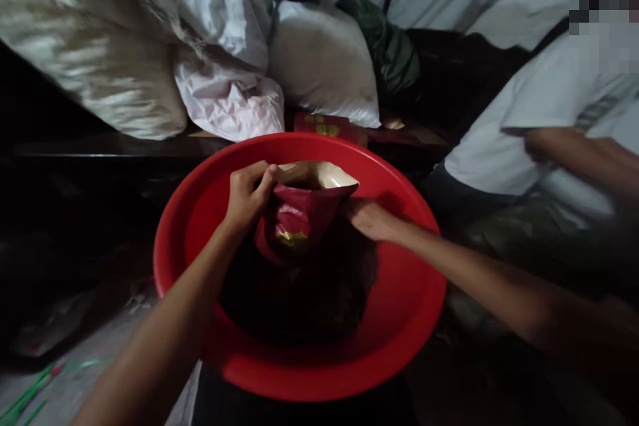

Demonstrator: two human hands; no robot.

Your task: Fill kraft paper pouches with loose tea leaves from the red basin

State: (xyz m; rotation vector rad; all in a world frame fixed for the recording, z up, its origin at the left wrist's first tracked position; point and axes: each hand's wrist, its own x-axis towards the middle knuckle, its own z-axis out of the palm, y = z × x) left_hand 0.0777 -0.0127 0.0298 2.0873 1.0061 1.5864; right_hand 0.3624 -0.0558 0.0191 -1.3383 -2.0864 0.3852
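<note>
A dark red packaging bag (304,213) with a gold band and a pale inner lining stands with its mouth spread wide. Some dark contents show inside the opening. My left hand (248,193) is closed on the upper left rim, thumb over the edge. At the bag's right side is my right hand (372,218), closed against it, its fingertips in shadow and partly hidden. Both hands are over a large red plastic basin (407,306). A dark heap (299,306) lies in the basin below the bag; its kind is too dim to make out.
Behind the basin, a filled white sack (322,63), a crumpled white bag (234,96) and a larger pale sack (100,60) rest on a dark ledge. A red package (324,125) lies there too. A person in a white shirt (504,126) is close on the right.
</note>
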